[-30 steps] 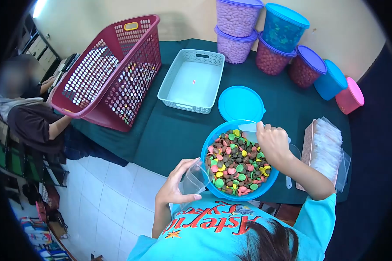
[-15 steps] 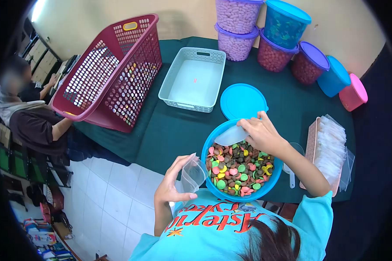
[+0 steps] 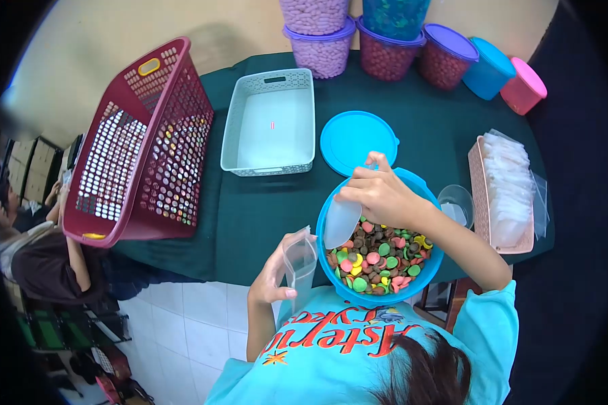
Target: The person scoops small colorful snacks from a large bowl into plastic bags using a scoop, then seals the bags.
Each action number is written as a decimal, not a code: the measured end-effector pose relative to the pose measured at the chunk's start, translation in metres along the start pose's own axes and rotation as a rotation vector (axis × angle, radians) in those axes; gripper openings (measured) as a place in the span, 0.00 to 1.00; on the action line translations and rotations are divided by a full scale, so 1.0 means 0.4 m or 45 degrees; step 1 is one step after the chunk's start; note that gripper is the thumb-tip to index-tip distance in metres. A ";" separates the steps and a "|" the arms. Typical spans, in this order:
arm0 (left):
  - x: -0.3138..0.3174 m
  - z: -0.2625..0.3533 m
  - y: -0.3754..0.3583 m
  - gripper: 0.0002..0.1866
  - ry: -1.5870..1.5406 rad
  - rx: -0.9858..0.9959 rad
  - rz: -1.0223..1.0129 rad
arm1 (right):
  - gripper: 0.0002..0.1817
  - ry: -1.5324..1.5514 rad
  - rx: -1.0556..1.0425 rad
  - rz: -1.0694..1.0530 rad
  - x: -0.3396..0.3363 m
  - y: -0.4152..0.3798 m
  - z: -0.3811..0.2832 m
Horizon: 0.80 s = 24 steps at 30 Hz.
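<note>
My left hand (image 3: 269,278) holds a clear plastic pouch (image 3: 300,258) upright, its mouth spread, just left of a round blue tub (image 3: 438,264). The tub is filled with chocolate pieces (image 3: 380,262) in brown, pink, green and yellow. Above the tub's left side, my right hand (image 3: 384,196) grips a translucent scoop (image 3: 341,224), which tilts down with its lower end at the pieces. Whether the scoop carries any pieces cannot be made out. The tub's round blue lid (image 3: 359,142) lies flat behind it.
A pink basket (image 3: 481,196) of clear pouches stands right, beside a clear round cup (image 3: 457,204). A pale green tray (image 3: 301,165) and tall maroon laundry basket (image 3: 175,94) stand left. Lidded tubs (image 3: 321,54) line the wall. Another person (image 3: 47,260) sits at far left.
The scoop has swung from nearly level to steeply tilted at the tub's left side, as my right hand shifted left. My left hand still holds the pouch. The whole view has shifted.
</note>
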<state>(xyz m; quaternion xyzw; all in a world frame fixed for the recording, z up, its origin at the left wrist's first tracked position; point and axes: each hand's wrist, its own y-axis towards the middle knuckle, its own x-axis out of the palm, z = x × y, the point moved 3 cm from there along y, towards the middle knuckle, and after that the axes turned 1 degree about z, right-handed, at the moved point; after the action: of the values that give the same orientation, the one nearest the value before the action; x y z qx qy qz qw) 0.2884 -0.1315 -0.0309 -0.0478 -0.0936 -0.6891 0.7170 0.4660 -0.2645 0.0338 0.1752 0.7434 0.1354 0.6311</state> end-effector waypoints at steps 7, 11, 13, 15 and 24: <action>-0.042 -0.044 0.042 0.55 -0.359 -0.005 -0.242 | 0.06 -0.176 -0.187 0.104 -0.036 0.014 -0.102; -0.030 -0.052 0.067 0.55 -0.499 -0.010 -0.275 | 0.02 -0.240 -0.194 0.139 -0.043 0.004 -0.153; -0.028 -0.047 0.079 0.54 -0.569 -0.006 -0.264 | 0.03 -0.248 -0.149 0.120 -0.049 -0.008 -0.170; -0.031 -0.031 0.087 0.54 -0.568 0.043 -0.270 | 0.04 -0.275 -0.105 0.107 -0.060 -0.023 -0.185; -0.131 -0.010 0.121 0.54 -0.526 0.046 -0.123 | 0.05 -0.415 0.060 0.065 -0.071 -0.111 -0.175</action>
<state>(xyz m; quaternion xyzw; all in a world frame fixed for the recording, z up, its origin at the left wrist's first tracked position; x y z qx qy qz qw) 0.3352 -0.0789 -0.0425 -0.1706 -0.2529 -0.6966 0.6494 0.3969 -0.3154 0.0520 0.2286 0.6295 0.1037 0.7353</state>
